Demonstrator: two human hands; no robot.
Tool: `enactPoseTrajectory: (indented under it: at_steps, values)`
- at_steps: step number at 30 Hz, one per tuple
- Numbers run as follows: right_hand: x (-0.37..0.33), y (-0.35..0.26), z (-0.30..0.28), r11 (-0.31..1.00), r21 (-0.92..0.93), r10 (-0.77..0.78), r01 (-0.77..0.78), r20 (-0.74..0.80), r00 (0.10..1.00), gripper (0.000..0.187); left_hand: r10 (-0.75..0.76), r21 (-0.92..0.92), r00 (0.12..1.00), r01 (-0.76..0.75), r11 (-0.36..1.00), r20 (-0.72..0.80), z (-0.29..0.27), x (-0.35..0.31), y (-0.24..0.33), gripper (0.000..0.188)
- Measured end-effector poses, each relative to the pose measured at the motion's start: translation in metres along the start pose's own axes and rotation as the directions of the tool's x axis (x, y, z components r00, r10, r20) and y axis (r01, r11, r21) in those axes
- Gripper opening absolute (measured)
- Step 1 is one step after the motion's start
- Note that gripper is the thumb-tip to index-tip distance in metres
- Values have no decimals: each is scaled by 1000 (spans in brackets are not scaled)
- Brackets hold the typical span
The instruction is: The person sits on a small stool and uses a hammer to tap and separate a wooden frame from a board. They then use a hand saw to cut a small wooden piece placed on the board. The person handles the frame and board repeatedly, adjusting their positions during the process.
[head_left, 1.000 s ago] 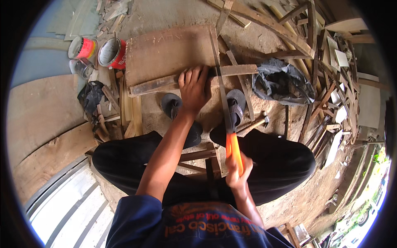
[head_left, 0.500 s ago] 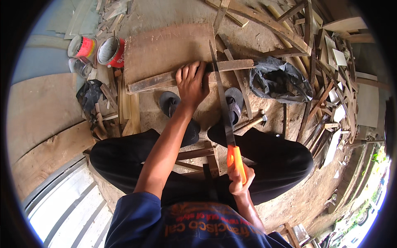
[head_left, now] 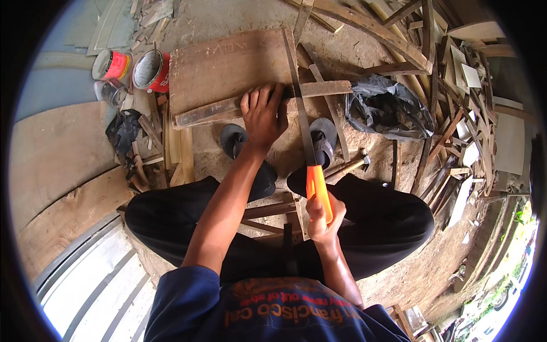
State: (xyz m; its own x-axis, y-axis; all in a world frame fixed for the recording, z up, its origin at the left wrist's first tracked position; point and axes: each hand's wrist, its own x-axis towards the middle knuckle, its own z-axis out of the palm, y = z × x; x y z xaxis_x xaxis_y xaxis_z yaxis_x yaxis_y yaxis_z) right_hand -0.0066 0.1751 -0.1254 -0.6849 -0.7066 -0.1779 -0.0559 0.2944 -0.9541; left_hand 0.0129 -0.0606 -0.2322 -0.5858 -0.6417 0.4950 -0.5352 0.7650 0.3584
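My right hand (head_left: 326, 218) is wrapped round the orange handle of a handsaw (head_left: 305, 126). The saw's long dark blade runs away from me and crosses a narrow wooden strip (head_left: 212, 112); whether its teeth have cut into the wood I cannot tell. With fingers curled over the strip just left of the blade, my left hand (head_left: 264, 117) presses it against a brown wooden board (head_left: 231, 68). The strip lies along the board's near edge, and its right end sticks out past the blade.
A hammer (head_left: 352, 165) lies right of my foot. Beyond it sits a black plastic bag (head_left: 389, 107). Scrap wood (head_left: 450, 134) is heaped along the right. Red paint cans (head_left: 152, 71) stand at the left, near plywood sheets (head_left: 62, 145).
The saw and my right hand have moved forward, away from me, so the handle is closer to the strip. My left hand stays in place on the strip.
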Motion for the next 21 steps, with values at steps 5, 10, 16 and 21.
enactPoseTrajectory:
  at_steps: [5,10,16,21]
  values:
    - [-47,7,-10,989,36,-138,142,-102,985,46,17,-12,999,-17,1000,-27,0,2,0,40]
    - [1,16,6,994,106,-9,14,-53,999,44,0,-6,1000,0,1000,-26,0,2,2,39]
    - [-66,14,-23,999,-2,-36,36,-1,999,39,-23,4,999,23,1000,-32,3,4,0,37]
    - [-5,2,-3,999,32,-20,21,-25,999,43,-45,46,999,46,998,-21,6,7,3,37]
